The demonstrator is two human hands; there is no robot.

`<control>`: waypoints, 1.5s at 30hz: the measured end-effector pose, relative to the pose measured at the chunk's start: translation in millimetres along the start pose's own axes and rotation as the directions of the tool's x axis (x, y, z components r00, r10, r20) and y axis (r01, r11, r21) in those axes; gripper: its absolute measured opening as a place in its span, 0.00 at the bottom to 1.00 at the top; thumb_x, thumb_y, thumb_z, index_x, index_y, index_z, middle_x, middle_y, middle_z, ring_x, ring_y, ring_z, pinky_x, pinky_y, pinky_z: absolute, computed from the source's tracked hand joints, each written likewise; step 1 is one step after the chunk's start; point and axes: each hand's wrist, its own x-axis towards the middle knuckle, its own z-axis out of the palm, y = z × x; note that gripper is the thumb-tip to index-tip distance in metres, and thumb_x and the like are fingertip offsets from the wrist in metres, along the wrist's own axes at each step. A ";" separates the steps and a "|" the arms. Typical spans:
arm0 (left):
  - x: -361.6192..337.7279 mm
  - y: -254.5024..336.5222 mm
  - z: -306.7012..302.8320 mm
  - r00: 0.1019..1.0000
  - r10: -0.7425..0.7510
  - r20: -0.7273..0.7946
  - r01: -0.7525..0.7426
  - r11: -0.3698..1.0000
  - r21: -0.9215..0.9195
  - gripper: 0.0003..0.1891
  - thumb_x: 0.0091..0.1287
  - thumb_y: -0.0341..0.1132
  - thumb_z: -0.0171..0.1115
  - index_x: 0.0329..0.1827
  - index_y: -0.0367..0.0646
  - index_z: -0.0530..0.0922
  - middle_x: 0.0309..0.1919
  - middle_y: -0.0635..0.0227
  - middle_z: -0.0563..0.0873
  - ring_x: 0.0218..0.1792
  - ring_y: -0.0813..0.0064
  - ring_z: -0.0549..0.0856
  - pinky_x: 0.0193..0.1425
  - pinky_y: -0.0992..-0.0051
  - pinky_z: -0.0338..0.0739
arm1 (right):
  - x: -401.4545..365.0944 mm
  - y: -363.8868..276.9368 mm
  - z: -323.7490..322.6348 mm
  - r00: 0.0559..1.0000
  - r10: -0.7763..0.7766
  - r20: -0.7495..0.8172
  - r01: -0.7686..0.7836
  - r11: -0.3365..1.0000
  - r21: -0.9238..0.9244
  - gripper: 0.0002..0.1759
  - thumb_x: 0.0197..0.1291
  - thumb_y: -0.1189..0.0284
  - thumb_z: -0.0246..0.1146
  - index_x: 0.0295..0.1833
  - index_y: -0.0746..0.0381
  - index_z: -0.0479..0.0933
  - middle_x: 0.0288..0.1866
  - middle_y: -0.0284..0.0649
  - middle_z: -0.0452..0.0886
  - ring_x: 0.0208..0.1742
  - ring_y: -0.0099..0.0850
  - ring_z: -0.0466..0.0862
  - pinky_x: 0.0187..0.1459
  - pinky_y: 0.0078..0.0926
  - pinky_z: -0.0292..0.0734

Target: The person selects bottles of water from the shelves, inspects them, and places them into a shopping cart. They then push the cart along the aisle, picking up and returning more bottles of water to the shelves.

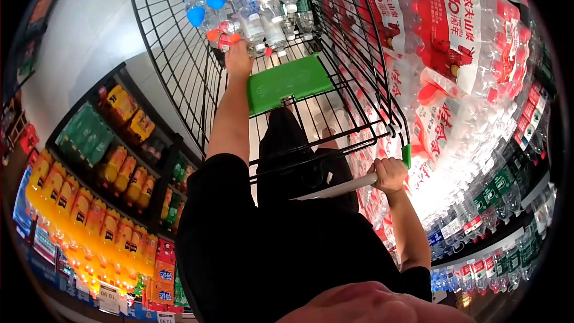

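Note:
My left hand point(239, 61) reaches into the shopping cart, its fingers closed round a clear plastic bottle with a red label point(225, 40). Part of the fingers is hidden by the angle. Several other clear bottles point(275, 31) lie together in the far part of the cart, some with blue caps, others with white ones. My right hand point(390, 174) is wrapped round the grey cart handle point(344, 188) near its green end piece. Between my arms, the green plastic flap point(290, 84) lies across the near part of the black wire cart point(173, 54).
Stacked red-and-white wrapped water packs point(448, 30) rise close along the cart's right side. More bottles fill the shelves point(502, 185) at lower right. To the left stands a dark shelf with orange drinks point(89, 215) and a green-wrapped pack point(85, 133).

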 end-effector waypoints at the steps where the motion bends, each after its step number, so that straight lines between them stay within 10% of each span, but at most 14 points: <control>1: 1.4 -3.5 4.1 0.995 0.089 -0.054 -0.083 0.991 0.103 0.29 0.54 0.34 0.70 0.61 0.48 0.71 0.63 0.66 0.76 0.66 0.64 0.72 0.66 0.58 0.67 | 1.0 0.5 1.0 1.000 0.001 -0.010 -0.001 1.000 0.000 0.08 0.36 0.71 0.66 0.24 0.58 0.73 0.17 0.31 0.66 0.17 0.29 0.70 0.20 0.27 0.61; 6: 16.2 -23.2 24.7 0.957 0.273 -0.094 -0.212 0.885 0.415 0.21 0.68 0.34 0.51 0.65 0.50 0.72 0.63 0.71 0.76 0.68 0.68 0.70 0.70 0.55 0.62 | -0.8 3.1 0.6 1.000 -0.008 -0.029 0.008 1.000 0.002 0.07 0.37 0.72 0.65 0.24 0.59 0.74 0.17 0.31 0.66 0.16 0.28 0.69 0.19 0.26 0.60; 20: 5.8 -31.1 33.8 0.917 0.397 -0.020 -0.359 0.848 0.391 0.19 0.63 0.28 0.55 0.58 0.45 0.71 0.52 0.61 0.81 0.50 0.59 0.84 0.55 0.61 0.77 | -4.8 10.4 -0.2 0.996 -0.052 -0.070 0.051 0.999 -0.013 0.07 0.38 0.72 0.66 0.24 0.58 0.74 0.17 0.31 0.65 0.16 0.27 0.68 0.19 0.26 0.57; 23: -1.9 -25.0 14.8 0.942 0.278 0.189 -0.315 0.926 0.208 0.20 0.61 0.29 0.59 0.58 0.45 0.70 0.51 0.59 0.81 0.50 0.55 0.84 0.54 0.58 0.78 | -6.7 11.7 -3.1 0.997 -0.047 -0.067 0.048 0.999 0.016 0.09 0.36 0.72 0.67 0.23 0.57 0.72 0.17 0.31 0.65 0.16 0.28 0.68 0.19 0.26 0.57; 37: -64.1 27.7 -139.4 0.964 0.254 -0.078 -0.265 0.937 -0.227 0.36 0.47 0.36 0.74 0.63 0.54 0.72 0.51 0.54 0.83 0.52 0.48 0.82 0.54 0.58 0.79 | -20.2 17.9 -6.7 0.985 -0.065 -0.159 0.066 0.998 0.004 0.11 0.36 0.68 0.66 0.22 0.53 0.69 0.20 0.33 0.69 0.21 0.32 0.73 0.24 0.31 0.64; 42: -101.9 56.7 -193.5 0.949 0.224 -0.222 -0.306 0.823 -0.479 0.35 0.44 0.27 0.80 0.57 0.42 0.71 0.47 0.57 0.85 0.49 0.58 0.85 0.54 0.64 0.79 | -26.4 15.7 -1.7 0.974 -0.059 -0.220 0.060 0.998 -0.001 0.11 0.36 0.68 0.66 0.25 0.54 0.69 0.23 0.33 0.71 0.25 0.35 0.76 0.28 0.33 0.69; 45: -135.4 82.0 -229.2 0.964 0.220 -0.149 -0.245 0.515 -0.822 0.29 0.50 0.19 0.75 0.54 0.39 0.72 0.45 0.64 0.84 0.48 0.73 0.83 0.51 0.71 0.81 | -28.0 12.2 -4.6 0.978 -0.053 -0.203 0.058 0.998 0.016 0.12 0.35 0.69 0.67 0.27 0.55 0.70 0.24 0.34 0.73 0.28 0.36 0.78 0.30 0.35 0.71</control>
